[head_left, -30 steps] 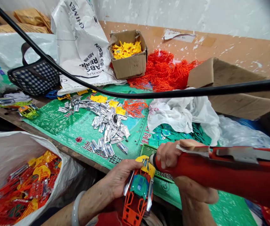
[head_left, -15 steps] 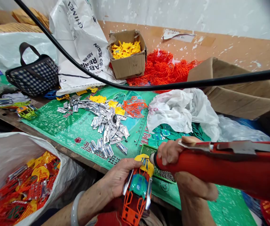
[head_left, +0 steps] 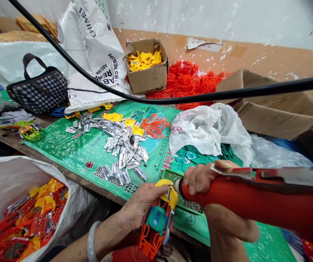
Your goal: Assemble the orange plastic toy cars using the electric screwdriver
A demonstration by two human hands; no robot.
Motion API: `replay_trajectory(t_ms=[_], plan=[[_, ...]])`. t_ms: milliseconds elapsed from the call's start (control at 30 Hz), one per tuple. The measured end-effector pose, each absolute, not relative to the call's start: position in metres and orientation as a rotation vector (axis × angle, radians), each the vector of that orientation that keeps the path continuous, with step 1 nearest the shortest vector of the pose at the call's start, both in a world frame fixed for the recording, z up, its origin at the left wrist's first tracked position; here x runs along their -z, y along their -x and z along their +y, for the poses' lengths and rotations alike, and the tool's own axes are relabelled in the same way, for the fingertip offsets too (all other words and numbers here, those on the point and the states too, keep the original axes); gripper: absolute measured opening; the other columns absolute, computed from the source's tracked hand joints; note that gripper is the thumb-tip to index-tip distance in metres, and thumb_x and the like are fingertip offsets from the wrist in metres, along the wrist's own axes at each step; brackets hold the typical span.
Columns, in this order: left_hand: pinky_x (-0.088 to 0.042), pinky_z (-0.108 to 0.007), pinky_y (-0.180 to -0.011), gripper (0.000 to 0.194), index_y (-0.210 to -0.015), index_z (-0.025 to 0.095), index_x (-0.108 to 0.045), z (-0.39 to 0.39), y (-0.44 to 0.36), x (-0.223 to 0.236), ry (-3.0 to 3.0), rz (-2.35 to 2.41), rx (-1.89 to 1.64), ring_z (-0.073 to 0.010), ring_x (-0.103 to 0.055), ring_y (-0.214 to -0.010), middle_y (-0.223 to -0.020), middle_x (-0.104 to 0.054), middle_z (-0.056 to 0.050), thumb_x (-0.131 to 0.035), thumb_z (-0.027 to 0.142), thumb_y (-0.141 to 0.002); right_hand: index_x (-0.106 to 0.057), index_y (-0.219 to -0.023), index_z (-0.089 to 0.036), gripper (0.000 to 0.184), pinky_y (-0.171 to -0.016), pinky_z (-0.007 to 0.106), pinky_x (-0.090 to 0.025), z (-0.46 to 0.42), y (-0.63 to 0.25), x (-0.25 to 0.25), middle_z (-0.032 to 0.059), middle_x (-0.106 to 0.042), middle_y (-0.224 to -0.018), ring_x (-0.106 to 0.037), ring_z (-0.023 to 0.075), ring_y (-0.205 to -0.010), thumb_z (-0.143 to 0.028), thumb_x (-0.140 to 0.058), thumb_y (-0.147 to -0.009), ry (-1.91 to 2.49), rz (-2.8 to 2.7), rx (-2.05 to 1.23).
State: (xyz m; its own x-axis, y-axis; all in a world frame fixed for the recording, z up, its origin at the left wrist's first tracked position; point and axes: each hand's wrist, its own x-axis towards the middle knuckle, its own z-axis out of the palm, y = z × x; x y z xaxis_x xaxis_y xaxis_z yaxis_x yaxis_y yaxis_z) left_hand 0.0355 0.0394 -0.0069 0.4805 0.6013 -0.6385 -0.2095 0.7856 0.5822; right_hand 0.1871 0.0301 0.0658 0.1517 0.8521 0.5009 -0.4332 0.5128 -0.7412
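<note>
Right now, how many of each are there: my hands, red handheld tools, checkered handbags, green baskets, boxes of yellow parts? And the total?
Hands: 2 (left hand, right hand)
Red handheld tool: 1
Checkered handbag: 1
Green basket: 1
Box of yellow parts: 1
Total: 6

So the handbag (head_left: 37,91) is upper left, sack (head_left: 93,54) just right of it, then the small carton (head_left: 148,78) with parts in it. Big carton (head_left: 276,116)'s upper right, basket (head_left: 169,174)'s on the mat (head_left: 66,149), power tool (head_left: 243,203) lower right.
</note>
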Motion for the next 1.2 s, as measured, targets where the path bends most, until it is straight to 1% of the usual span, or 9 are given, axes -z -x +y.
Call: replay_trajectory(t_ms=[100,167,367,500,567,800,1033,1100,1200], plan=[[-0.040,-0.024,-0.047,0.032,-0.068,0.013,-0.067,0.039,-0.037,0.003,-0.502,0.983,-0.506,-0.0118,-0.053,-0.046,-0.056,-0.062,-0.001,-0.077,0.044,-0.069,-0.064,-0.115,-0.027,0.044,-0.059,0.032,-0.046,0.025,-0.188,-0.069,-0.0039,-0.056,-0.068,-0.052,0.0139,-0.059,-0.029,-0.079,-0.073,0.537,-1.066,-0.968],[-0.040,-0.024,-0.047,0.028,-0.066,0.014,-0.066,0.039,-0.036,0.002,-0.541,1.028,-0.493,-0.0113,-0.051,-0.047,-0.055,-0.060,0.001,-0.075,0.040,-0.069,-0.061,-0.117,-0.028,0.046,-0.061,0.032,-0.047,0.022,-0.189,-0.069,-0.0037,-0.057,-0.069,-0.052,0.0143,-0.060,-0.028,-0.078,-0.074,0.556,-1.093,-0.957],[-0.038,-0.025,-0.048,0.016,-0.065,0.015,-0.063,0.037,-0.036,0.003,-0.502,1.058,-0.477,-0.0115,-0.050,-0.048,-0.055,-0.058,0.001,-0.072,0.028,-0.065,-0.060,-0.115,-0.032,0.043,-0.058,0.036,-0.049,0.024,-0.203,-0.052,-0.0044,-0.053,-0.064,-0.052,0.0169,-0.053,-0.042,-0.075,-0.076,0.577,-1.128,-0.949],[-0.044,-0.028,-0.053,0.016,-0.069,0.015,-0.063,0.033,-0.038,0.005,-0.338,0.974,-0.506,-0.0141,-0.054,-0.050,-0.056,-0.058,0.000,-0.071,0.027,-0.062,-0.066,-0.086,-0.029,0.018,-0.055,0.037,-0.049,0.036,-0.220,-0.034,-0.0036,-0.047,-0.053,-0.050,0.0178,-0.047,-0.047,-0.066,-0.084,0.508,-1.248,-1.054],[-0.045,-0.028,-0.054,0.018,-0.070,0.014,-0.064,0.031,-0.037,0.004,-0.359,0.960,-0.528,-0.0140,-0.054,-0.051,-0.057,-0.059,0.000,-0.072,0.028,-0.062,-0.064,-0.072,-0.028,0.023,-0.053,0.038,-0.049,0.041,-0.227,-0.028,-0.0034,-0.044,-0.049,-0.048,0.0176,-0.044,-0.046,-0.063,-0.085,0.485,-1.298,-1.082],[-0.041,-0.025,-0.052,0.020,-0.071,0.014,-0.064,0.030,-0.036,0.004,-0.546,1.001,-0.517,-0.0125,-0.050,-0.053,-0.061,-0.057,0.000,-0.069,0.033,-0.068,-0.060,-0.068,-0.027,0.024,-0.052,0.036,-0.048,0.039,-0.231,-0.021,-0.0041,-0.043,-0.048,-0.046,0.0163,-0.043,-0.046,-0.071,-0.078,0.480,-1.303,-1.072],[-0.031,-0.025,-0.049,0.028,-0.066,0.015,-0.057,0.031,-0.033,-0.007,-0.800,1.005,-0.519,-0.0109,-0.037,-0.053,-0.060,-0.043,0.002,-0.063,0.041,-0.075,-0.064,-0.092,-0.033,0.017,-0.048,0.036,-0.045,0.035,-0.220,-0.022,-0.0063,-0.042,-0.047,-0.042,0.0159,-0.039,-0.048,-0.061,-0.086,0.557,-1.134,-1.003],[-0.028,-0.025,-0.048,0.030,-0.063,0.017,-0.053,0.031,-0.031,-0.011,-0.846,1.010,-0.524,-0.0103,-0.033,-0.053,-0.059,-0.040,0.003,-0.062,0.042,-0.076,-0.063,-0.102,-0.034,0.021,-0.049,0.035,-0.045,0.034,-0.216,-0.027,-0.0065,-0.044,-0.050,-0.042,0.0153,-0.039,-0.047,-0.062,-0.085,0.551,-1.119,-0.983],[-0.027,-0.025,-0.047,0.031,-0.063,0.018,-0.052,0.030,-0.030,-0.009,-0.856,1.016,-0.560,-0.0101,-0.031,-0.053,-0.059,-0.039,0.004,-0.062,0.044,-0.077,-0.058,-0.115,-0.035,0.040,-0.053,0.035,-0.047,0.029,-0.209,-0.038,-0.0058,-0.050,-0.056,-0.046,0.0155,-0.045,-0.045,-0.071,-0.078,0.556,-1.079,-0.953]])
